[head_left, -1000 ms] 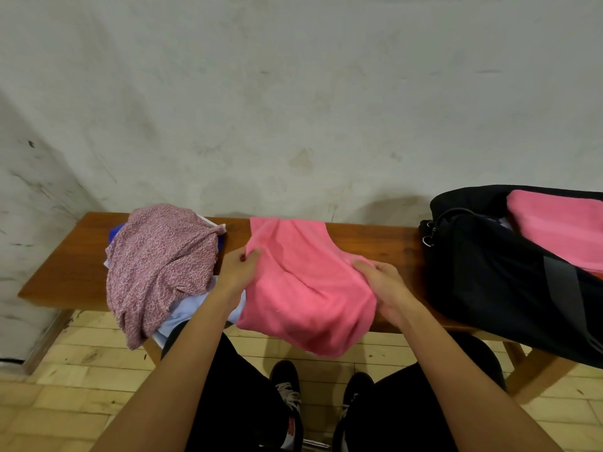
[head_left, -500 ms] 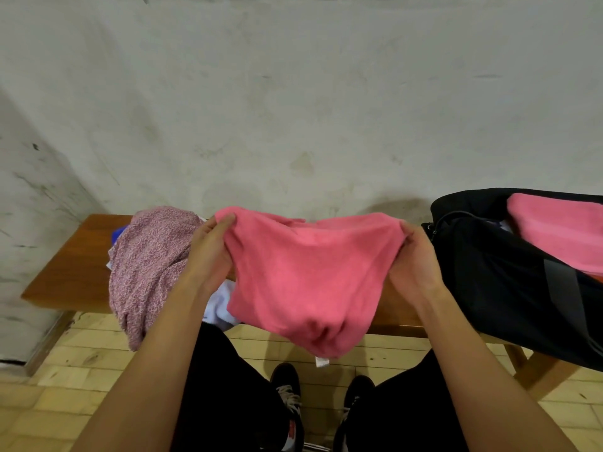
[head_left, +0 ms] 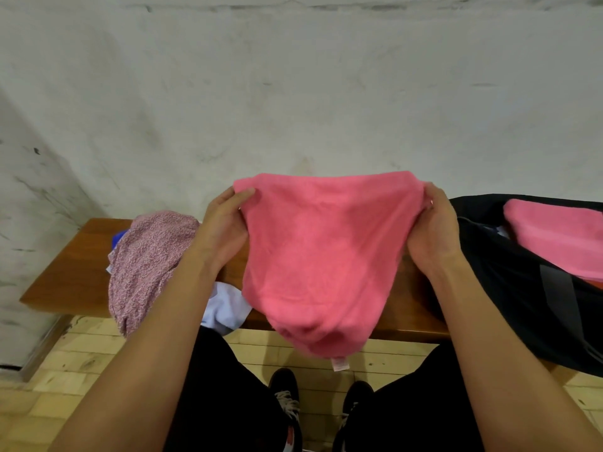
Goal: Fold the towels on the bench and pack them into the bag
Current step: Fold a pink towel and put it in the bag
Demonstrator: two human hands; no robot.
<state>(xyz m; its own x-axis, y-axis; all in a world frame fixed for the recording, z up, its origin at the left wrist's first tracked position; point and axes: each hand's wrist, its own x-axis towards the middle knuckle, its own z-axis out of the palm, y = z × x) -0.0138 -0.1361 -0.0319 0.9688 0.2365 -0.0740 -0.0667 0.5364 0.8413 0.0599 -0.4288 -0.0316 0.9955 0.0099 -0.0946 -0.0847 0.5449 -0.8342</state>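
A pink towel (head_left: pixel 319 256) hangs in the air in front of the wooden bench (head_left: pixel 65 275), sagging to a point with a small label at the bottom. My left hand (head_left: pixel 225 230) pinches its upper left corner and my right hand (head_left: pixel 430 233) grips its upper right corner. On the bench to the left lies a heap with a mottled pink towel (head_left: pixel 146 265) on top, a pale blue cloth (head_left: pixel 225 308) and a bit of dark blue under it. At the right an open black bag (head_left: pixel 528 288) rests on the bench, a folded pink towel (head_left: pixel 554 239) inside.
A stained white wall (head_left: pixel 293 93) rises directly behind the bench. Below are pale floor tiles (head_left: pixel 58 386), my dark trousers and my black shoes (head_left: pixel 287 393). The bench's left end is bare wood.
Both hands have lifted the pink towel off the bench and pulled its top edge apart, so it now hangs higher and spread between them. The pile and bag have not moved.
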